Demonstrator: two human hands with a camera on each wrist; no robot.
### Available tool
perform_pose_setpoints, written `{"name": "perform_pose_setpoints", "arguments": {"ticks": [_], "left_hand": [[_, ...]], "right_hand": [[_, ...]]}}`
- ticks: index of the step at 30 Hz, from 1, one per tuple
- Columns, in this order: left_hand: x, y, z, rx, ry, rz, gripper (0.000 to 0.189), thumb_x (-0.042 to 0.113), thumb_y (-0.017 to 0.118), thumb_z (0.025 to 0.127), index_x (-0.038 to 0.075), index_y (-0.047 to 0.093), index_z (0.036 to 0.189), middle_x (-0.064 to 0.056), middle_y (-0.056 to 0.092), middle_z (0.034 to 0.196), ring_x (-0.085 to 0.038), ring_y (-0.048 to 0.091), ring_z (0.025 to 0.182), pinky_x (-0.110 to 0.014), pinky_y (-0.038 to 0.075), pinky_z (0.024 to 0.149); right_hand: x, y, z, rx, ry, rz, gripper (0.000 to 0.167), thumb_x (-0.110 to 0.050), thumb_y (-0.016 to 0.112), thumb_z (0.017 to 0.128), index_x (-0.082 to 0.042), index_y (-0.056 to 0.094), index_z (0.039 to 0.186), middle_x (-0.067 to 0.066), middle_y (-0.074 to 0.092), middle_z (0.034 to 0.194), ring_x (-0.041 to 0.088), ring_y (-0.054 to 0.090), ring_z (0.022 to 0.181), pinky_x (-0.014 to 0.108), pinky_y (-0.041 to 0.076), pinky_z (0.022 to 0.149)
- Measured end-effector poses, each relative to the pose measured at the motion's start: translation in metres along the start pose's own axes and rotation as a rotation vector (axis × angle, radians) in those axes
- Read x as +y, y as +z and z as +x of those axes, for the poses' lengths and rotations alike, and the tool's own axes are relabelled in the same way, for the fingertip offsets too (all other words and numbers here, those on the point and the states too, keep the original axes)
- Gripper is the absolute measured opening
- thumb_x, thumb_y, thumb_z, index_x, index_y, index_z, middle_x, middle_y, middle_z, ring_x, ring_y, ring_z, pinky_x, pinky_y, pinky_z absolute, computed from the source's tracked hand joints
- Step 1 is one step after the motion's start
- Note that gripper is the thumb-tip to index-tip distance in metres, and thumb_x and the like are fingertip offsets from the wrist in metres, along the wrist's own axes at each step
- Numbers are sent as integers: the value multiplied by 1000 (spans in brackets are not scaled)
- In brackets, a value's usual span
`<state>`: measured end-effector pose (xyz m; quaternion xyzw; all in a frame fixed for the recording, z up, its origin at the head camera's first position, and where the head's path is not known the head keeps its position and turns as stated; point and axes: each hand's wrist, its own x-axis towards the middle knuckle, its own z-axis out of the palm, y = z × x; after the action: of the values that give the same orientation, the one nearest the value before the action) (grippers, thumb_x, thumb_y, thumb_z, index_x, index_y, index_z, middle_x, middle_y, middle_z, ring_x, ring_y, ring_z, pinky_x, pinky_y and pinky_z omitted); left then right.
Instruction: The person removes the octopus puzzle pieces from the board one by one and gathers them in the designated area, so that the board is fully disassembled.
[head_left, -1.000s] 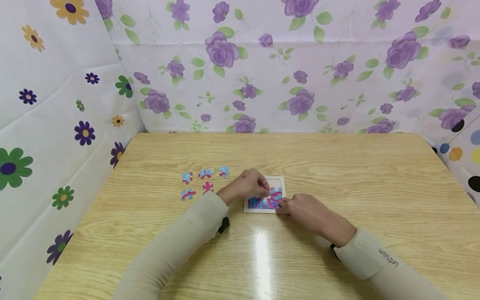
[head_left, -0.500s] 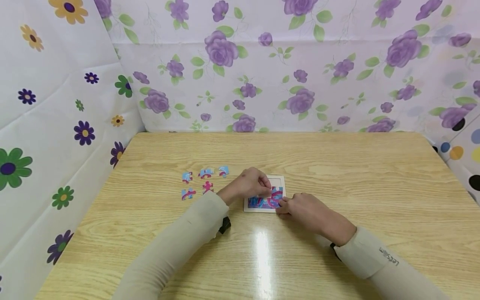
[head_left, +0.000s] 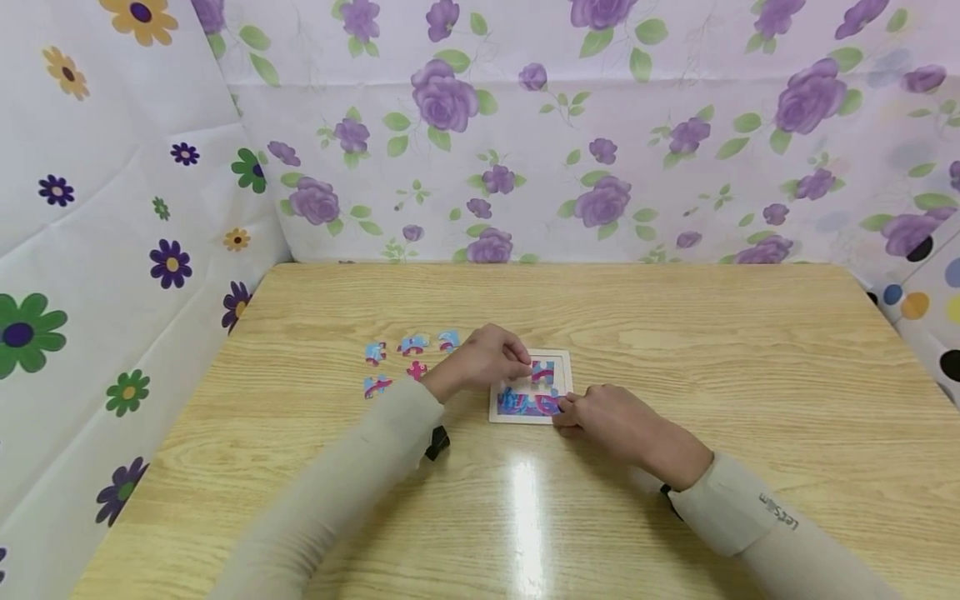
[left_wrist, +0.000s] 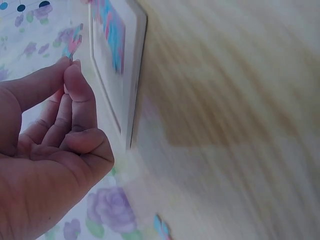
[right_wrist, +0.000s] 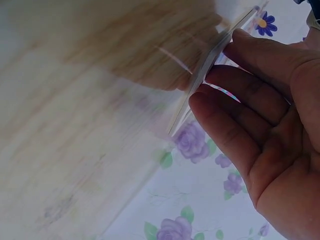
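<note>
Between thumb and index finger, my left hand [head_left: 491,358] pinches a blue and pink jigsaw piece [head_left: 543,372], also seen as a small jigsaw piece [left_wrist: 75,42] beyond the fingertips in the left wrist view. This piece is raised over the white puzzle tray [head_left: 492,408]. Blue and purple pieces [head_left: 517,403] fill the tray's near part, and bare backing shows above them. My right hand [head_left: 607,421] holds the tray's near right corner; in the right wrist view its thumb and fingers [right_wrist: 220,120] lie along the tray edge [right_wrist: 200,70].
Several loose jigsaw pieces lie on the wooden table [head_left: 675,333] to the left, among them a pink one with eyes [head_left: 417,369] and a blue one [head_left: 448,340] partly near my left forearm. Flowered cloth [head_left: 450,167] hangs behind the table.
My left hand has lifted the pinched piece from among the others and drawn slightly left and away, uncovering more of the tray. The right hand keeps its place at the corner.
</note>
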<state>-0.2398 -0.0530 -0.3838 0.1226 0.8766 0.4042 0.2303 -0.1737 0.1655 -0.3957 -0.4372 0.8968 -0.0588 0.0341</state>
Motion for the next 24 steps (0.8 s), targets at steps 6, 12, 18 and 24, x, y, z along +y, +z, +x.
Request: {"name": "perform_pose_setpoints", "arguments": {"ticks": [6,12,18,24], "left_hand": [[-7,-19,-8,7,9,-16,8,14,71,95,6,72,95,-5,71,93,-22,66,85,-29,51,67],[-17,-37,-20,40,-11,-4,10,15,69,96,6,71,99,-7,71,94,-26,65,89,-31,51,68],[-34,-51,-31,69,-28,18,10,16,69,96,6,72,98,-9,72,93,-25,67,90,-32,50,74],[-46,-60,-43,85,-38,23,11,14,69,95,4,73,99,-9,72,96,-25,67,89,-33,53,75]], "right_hand": [[0,-3,1,-6,3,3,18,-7,71,91,-8,79,107,17,73,108,30,72,89,33,58,69],[0,-3,3,13,-13,-16,18,-5,71,91,-8,80,106,14,74,106,27,72,92,33,58,70],[2,-1,5,97,-55,13,23,6,70,89,-12,70,73,-3,64,72,3,41,57,19,38,53],[2,0,4,131,-19,80,23,3,72,87,-17,71,75,-2,75,84,2,61,67,23,50,61]]}}
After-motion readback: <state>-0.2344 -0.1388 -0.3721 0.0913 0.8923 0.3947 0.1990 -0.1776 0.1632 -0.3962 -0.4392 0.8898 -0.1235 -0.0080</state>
